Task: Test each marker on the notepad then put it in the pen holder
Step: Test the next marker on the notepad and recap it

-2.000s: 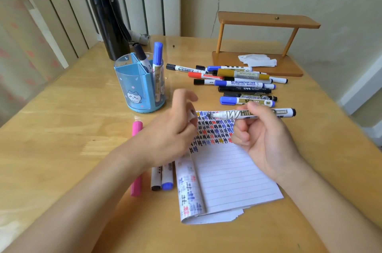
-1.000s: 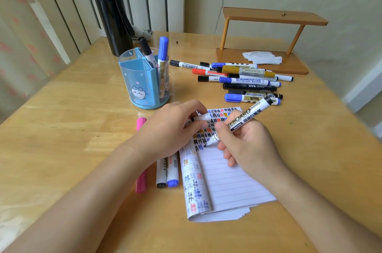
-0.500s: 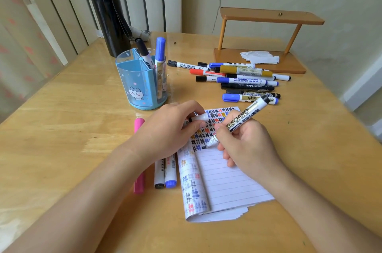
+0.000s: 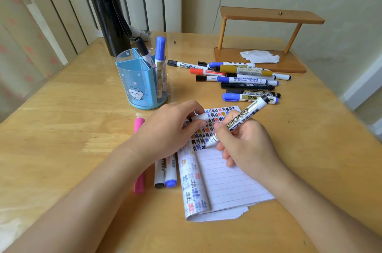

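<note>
Right hand [image 4: 248, 145] pinches the whiteboard marker [image 4: 237, 122] in a writing grip. Tip is down on the notepad [image 4: 227, 180], barrel slanting up and away to the right. Left hand [image 4: 167, 134] fingers curl round what looks like its cap [image 4: 199, 117]. The pen holder [image 4: 140, 85] stands beyond, nearer the left hand.

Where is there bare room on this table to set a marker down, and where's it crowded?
Bare tabletop lies left of the pen holder and pink marker, and right of the notepad, nearer than the marker pile. Crowded: that pile, and the notepad's top under the left hand and right hand.
</note>
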